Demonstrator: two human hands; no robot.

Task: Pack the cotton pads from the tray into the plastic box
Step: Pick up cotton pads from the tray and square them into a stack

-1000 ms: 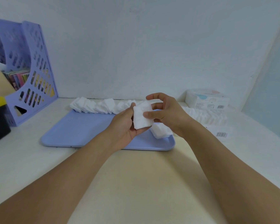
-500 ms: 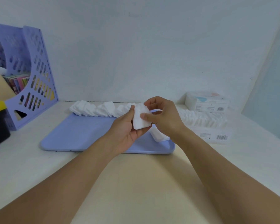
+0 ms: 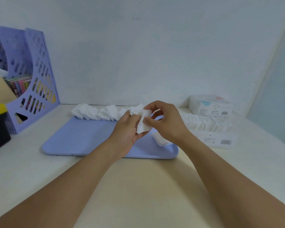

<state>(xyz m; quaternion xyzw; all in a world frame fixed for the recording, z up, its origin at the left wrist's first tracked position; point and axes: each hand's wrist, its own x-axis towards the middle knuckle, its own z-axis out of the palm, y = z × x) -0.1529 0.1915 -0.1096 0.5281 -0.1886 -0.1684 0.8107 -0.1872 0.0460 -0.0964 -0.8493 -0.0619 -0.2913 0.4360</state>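
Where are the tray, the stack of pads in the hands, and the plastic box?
tray (image 3: 82,139), head view, bare floor left of the hands.
stack of pads (image 3: 144,125), head view, white front face.
plastic box (image 3: 220,140), head view, clear front wall.

A plain white wall (image 3: 138,55) backs a pale cream surface (image 3: 138,186), evenly lit with soft shadows. At the left stands a lilac perforated magazine file (image 3: 38,79) holding coloured booklets. A pale blue panel (image 3: 276,88) rises on the right.
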